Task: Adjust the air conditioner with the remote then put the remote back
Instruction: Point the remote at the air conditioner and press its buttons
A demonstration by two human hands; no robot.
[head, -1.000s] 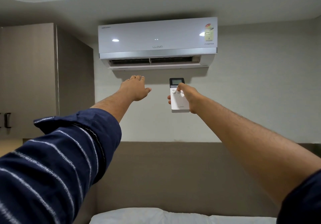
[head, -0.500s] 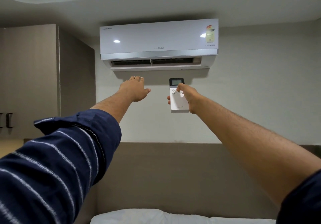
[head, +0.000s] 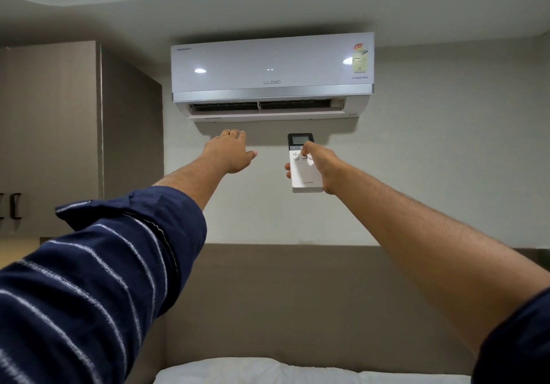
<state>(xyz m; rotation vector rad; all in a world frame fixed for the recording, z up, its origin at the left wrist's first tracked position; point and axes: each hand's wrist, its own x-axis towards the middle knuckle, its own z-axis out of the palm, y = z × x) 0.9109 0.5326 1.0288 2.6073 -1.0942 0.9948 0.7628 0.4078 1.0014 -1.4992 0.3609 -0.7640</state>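
1. Remote (head: 306, 175): white body, dark top section with a small grey display, brand mark near its lower end. It sits at centre frame, held upright in mid-air, display end pointing up toward the AC (head: 272, 68).
2. Right hand (head: 323, 166): wrapped round the remote from its right side, fingertips showing at the remote's left edge. Thumb lies across the button row just below the display. Bare forearm runs in from the lower right of the frame.
3. Left hand (head: 230, 153): to the left of the remote, apart from it. Palm faces away, fingers stretched out together, thumb spread to the right; it grips nothing. It is raised just below the AC's outlet.
4. AC: white wall unit, upper centre of frame. Flap under it hangs open, dark vent slots visible. A coloured label sits at its upper right corner.
5. Sleeve (head: 98, 270): navy with thin pale stripes, pushed up the left forearm, lower left of frame.
6. Cabinet (head: 47, 133): grey-brown, left edge of frame, dark handles at its lower part.
7. Pillow (head: 238, 371): white, bottom centre, against a brown headboard (head: 297, 294).
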